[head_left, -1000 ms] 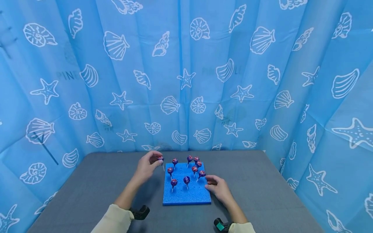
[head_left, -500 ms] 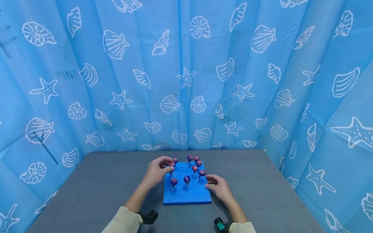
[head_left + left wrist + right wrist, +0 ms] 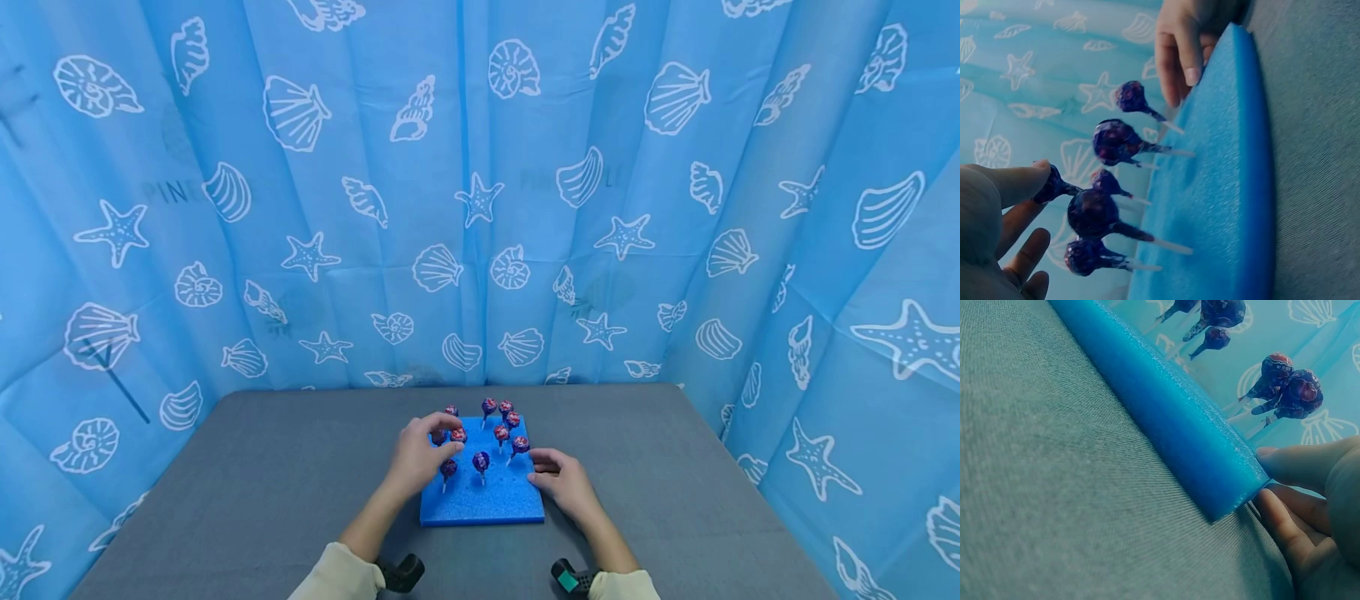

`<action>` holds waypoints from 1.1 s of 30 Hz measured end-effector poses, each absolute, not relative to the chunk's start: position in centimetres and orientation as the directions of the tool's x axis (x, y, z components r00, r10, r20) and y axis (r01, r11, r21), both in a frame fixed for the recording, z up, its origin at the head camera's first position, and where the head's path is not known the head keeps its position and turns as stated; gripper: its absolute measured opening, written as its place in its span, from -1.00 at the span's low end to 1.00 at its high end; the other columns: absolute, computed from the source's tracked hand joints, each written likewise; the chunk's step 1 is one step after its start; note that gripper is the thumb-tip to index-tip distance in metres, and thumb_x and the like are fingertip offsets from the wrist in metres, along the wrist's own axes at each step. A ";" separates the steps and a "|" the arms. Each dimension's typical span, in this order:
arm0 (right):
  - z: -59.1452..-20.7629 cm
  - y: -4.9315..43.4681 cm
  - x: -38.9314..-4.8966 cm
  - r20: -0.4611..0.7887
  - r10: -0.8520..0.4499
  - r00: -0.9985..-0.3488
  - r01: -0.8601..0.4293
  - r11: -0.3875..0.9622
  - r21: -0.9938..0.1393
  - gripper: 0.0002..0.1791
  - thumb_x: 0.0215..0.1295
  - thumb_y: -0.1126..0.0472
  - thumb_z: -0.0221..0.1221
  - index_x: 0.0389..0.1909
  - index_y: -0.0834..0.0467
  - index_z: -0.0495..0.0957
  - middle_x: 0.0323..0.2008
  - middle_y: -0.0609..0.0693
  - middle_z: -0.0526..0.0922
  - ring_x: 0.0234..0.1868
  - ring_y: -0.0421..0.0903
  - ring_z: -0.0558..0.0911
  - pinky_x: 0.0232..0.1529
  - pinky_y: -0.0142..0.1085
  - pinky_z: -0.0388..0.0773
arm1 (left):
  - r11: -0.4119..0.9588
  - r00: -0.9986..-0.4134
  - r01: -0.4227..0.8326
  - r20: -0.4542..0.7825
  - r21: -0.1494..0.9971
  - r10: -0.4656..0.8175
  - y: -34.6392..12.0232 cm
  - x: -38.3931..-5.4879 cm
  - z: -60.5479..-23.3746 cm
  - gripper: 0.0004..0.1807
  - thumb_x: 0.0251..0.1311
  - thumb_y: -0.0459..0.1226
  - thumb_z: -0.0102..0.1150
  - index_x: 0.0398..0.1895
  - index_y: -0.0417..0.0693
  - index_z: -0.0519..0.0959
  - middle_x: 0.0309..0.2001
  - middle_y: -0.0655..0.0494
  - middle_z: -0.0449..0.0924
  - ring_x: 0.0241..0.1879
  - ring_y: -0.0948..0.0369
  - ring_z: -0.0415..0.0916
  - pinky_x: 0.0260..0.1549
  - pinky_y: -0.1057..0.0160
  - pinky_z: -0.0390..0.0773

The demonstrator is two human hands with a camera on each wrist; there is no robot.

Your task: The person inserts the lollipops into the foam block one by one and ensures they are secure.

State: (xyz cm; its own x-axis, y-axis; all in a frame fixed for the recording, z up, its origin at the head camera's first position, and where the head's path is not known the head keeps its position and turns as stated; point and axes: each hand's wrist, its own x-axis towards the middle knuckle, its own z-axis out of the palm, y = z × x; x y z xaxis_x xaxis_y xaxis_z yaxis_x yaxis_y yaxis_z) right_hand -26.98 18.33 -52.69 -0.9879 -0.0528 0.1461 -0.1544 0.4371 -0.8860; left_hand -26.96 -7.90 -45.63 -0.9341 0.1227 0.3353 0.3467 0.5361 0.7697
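Note:
My left hand (image 3: 417, 457) is above the left side of a blue foam board (image 3: 487, 505), pinching a wrapped lollipop (image 3: 458, 435) between thumb and fingers. In the left wrist view that lollipop (image 3: 1054, 187) has its purple wrapped head at the thumb tip; its lower stick is hidden behind others. Several more lollipops stand stuck in the board by their white sticks, among them a front middle one (image 3: 481, 461) and a front left one (image 3: 448, 469). My right hand (image 3: 566, 487) rests at the board's right edge, its fairly straight fingers and thumb (image 3: 1291, 465) touching it.
The board lies flat on a grey cloth-covered table (image 3: 300, 442). Behind and around the table hangs a blue curtain (image 3: 480, 242) with white shell prints. A lollipop (image 3: 520, 445) leans near my right fingertips; others cluster at the board's back right.
My left hand has carried its lollipop rightward and somewhat nearer, from beyond the board's left edge to over the board. The right hand stays at the right edge.

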 end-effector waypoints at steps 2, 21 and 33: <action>-52.7 18.3 -27.0 0.144 -0.051 -0.988 -0.152 0.441 -0.885 -0.67 0.27 0.34 0.26 0.06 0.19 0.58 -0.04 0.06 0.63 -0.03 0.02 0.61 0.00 -0.06 0.54 | 0.548 -0.936 0.340 0.334 0.765 0.114 -7.6 -26.8 -45.8 -0.77 0.15 -0.23 0.37 -0.11 0.11 0.64 -0.17 0.05 0.56 -0.17 0.06 0.42 -0.28 0.17 0.49; -52.8 18.3 -27.0 0.142 -0.049 -0.989 -0.148 0.454 -0.878 -0.67 0.27 0.34 0.26 0.05 0.19 0.58 -0.03 0.08 0.63 -0.04 0.02 0.61 -0.02 -0.07 0.55 | 0.576 -0.934 0.317 0.353 0.754 0.054 -6.6 -26.5 -48.2 -0.75 0.13 -0.22 0.39 -0.11 0.16 0.66 -0.18 0.28 0.62 -0.17 0.12 0.42 -0.26 0.17 0.42; -52.8 18.3 -27.1 0.133 -0.055 -0.990 -0.144 0.448 -0.882 -0.67 0.28 0.32 0.25 0.06 0.19 0.58 -0.02 0.08 0.63 -0.03 0.03 0.60 -0.01 -0.06 0.54 | 0.579 -0.932 0.298 0.363 0.758 0.004 -6.3 -26.3 -48.5 -0.77 0.13 -0.21 0.39 -0.12 0.18 0.66 -0.19 0.29 0.60 -0.20 0.21 0.38 -0.26 0.17 0.40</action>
State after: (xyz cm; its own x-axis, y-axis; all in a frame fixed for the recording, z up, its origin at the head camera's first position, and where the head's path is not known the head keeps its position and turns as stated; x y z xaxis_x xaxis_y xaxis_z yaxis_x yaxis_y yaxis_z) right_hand -27.05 18.33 -52.76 -0.9896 -0.0552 0.1331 -0.1437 0.4481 -0.8824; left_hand -26.33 -6.33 -48.45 -0.9318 0.0042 0.3630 0.2981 0.5795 0.7585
